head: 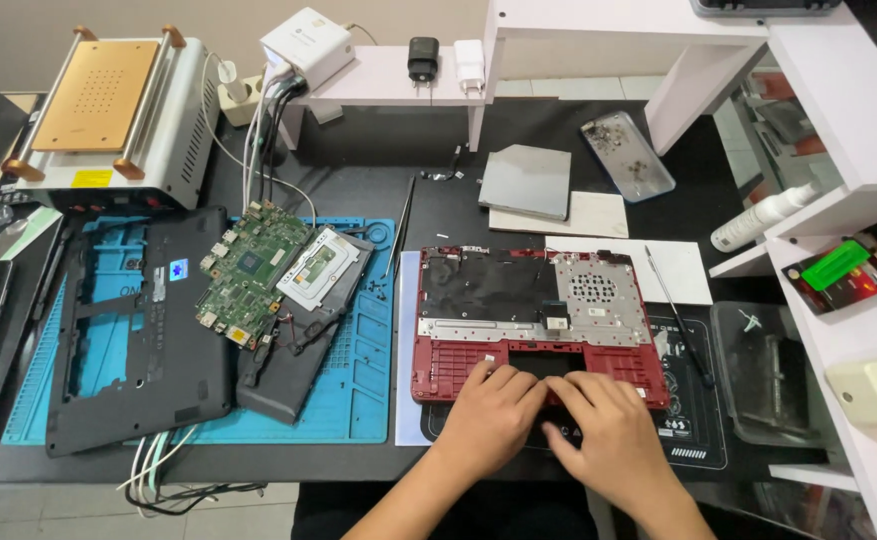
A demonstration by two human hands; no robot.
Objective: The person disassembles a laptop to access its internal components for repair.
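Observation:
A red laptop chassis point(458, 365) lies upside-down and stripped in front of me, its black and silver inner plates showing. My left hand point(488, 415) and my right hand point(603, 425) rest side by side on its near edge, over the dark opening at the front middle. The fingers of both hands press down on a dark part there; what lies under them is hidden. A long thin screwdriver point(676, 312) lies just right of the chassis on a white sheet.
On the blue mat point(368, 370) at left lie a black bottom cover point(148, 330), a green motherboard point(253, 270), a flat metal-framed part point(320, 268) and a black battery point(293, 370). A heating plate machine point(108, 110) stands far left. A grey drive point(526, 180), white shelves and a spray bottle point(763, 218) are behind and right.

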